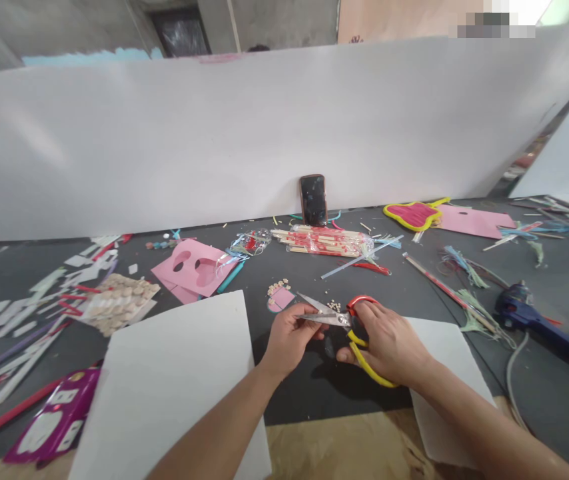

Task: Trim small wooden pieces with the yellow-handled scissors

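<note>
My right hand [389, 340] is closed round the red and yellow handles of a pair of scissors [329, 316], whose blades are spread and point left. Between and beside the blades, my left hand [292, 333] pinches with thumb and forefinger; what it holds is too small or hidden to make out. Just beyond the left hand lies a small pink cut-out piece [280, 299] with little pale beads along its upper left edge. Several loose pale beads [333, 305] are scattered behind the scissor blades.
White sheets [179, 380] lie at both sides of my arms. Beyond are bundled sticks [324, 241] in plastic and a phone [313, 200] against the white board [214, 147]. Pink paper [199, 267] and a purple package [57, 420] are left; a blue glue gun [539, 320] is right.
</note>
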`<state>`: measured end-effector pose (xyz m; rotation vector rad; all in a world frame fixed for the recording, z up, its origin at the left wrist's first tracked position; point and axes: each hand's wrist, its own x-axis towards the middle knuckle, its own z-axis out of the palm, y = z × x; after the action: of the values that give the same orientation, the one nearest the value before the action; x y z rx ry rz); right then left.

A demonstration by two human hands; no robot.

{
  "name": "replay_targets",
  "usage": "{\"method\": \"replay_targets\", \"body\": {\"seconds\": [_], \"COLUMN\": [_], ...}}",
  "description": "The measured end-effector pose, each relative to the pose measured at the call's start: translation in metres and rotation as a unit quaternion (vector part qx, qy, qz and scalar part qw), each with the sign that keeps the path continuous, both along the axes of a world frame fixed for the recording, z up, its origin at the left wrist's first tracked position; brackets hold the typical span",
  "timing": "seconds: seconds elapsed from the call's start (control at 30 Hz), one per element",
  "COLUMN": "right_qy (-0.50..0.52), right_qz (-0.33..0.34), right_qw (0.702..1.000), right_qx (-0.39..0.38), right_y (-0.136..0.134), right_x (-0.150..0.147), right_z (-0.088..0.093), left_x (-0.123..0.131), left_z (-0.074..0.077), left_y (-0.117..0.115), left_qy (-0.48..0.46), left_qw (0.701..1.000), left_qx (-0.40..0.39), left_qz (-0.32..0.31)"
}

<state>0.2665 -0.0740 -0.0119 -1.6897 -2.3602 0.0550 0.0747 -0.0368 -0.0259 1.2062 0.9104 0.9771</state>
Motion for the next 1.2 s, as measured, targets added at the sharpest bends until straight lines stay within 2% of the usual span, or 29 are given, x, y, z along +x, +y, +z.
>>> {"method": "replay_targets", "body": {"seconds": [0.1, 0.27, 0.77, 1.0, 1.2], "right_qy": [0.019, 0.044, -0.016, 0.011, 0.003], "right_qz": [0.007, 0.028, -0.022, -0.028, -0.038], "right_qw": [1.000, 0.998, 0.999, 0.998, 0.998], "right_qx": [-0.001, -0.047, -0.041, -0.048, -0.047], "right_y": [0.001, 0.002, -0.001, -0.002, -0.004], "right_x": [-0.001, 0.001, 0.004, 0.000, 0.001], "right_z": [0.000, 0.003, -0.007, -0.001, -0.002], "left_x": [0.000, -0.001, 0.001, 0.001, -0.002], "left_z": [-0.001, -0.004, -0.007, -0.009, -0.015], "left_y": [-0.001, 0.000, 0.000, -0.002, -0.002], "left_qy": [-0.012, -0.014, 0.022, 0.042, 0.077], "left_qw": [1.000, 0.999, 1.000, 0.998, 0.996], "left_qx": [-0.015, -0.031, -0.002, -0.018, -0.013], "left_qz": [-0.005, -0.011, -0.017, 0.036, 0.041]}}
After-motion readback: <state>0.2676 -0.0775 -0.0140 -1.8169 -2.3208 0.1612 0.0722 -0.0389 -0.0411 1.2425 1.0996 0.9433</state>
